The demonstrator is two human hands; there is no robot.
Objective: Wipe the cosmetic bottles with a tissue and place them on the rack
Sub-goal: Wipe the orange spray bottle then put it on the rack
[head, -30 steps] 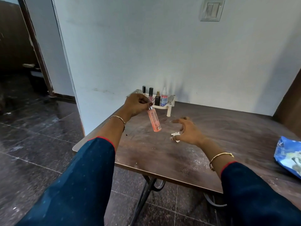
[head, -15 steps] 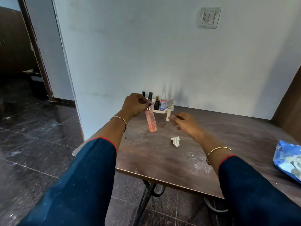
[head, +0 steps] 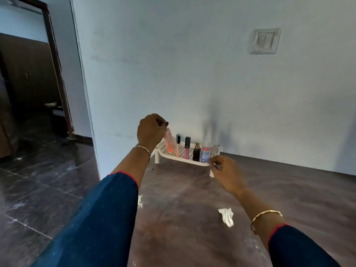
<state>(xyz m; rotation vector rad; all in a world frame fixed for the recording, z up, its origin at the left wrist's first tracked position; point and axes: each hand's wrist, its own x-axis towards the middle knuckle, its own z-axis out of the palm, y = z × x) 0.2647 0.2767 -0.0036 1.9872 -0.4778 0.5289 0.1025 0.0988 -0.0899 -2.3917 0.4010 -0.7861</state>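
Pink bottle (head: 169,140) hangs nearly upright, pinched at the cap by the left hand (head: 150,132), its bottom right at the left end of the white rack (head: 181,158). Right hand (head: 225,170) pinches the rack's near right corner, probably steadying it; the tissue (head: 227,216) lies on the surface (head: 192,237).

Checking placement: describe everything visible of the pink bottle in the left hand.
The pink bottle is slender and see-through, holding peach-pink liquid. The left hand grips its top, hiding the cap. It is slightly tilted at the left end of the white rack, beside a black-capped tube. Whether its base rests on the rack is unclear.
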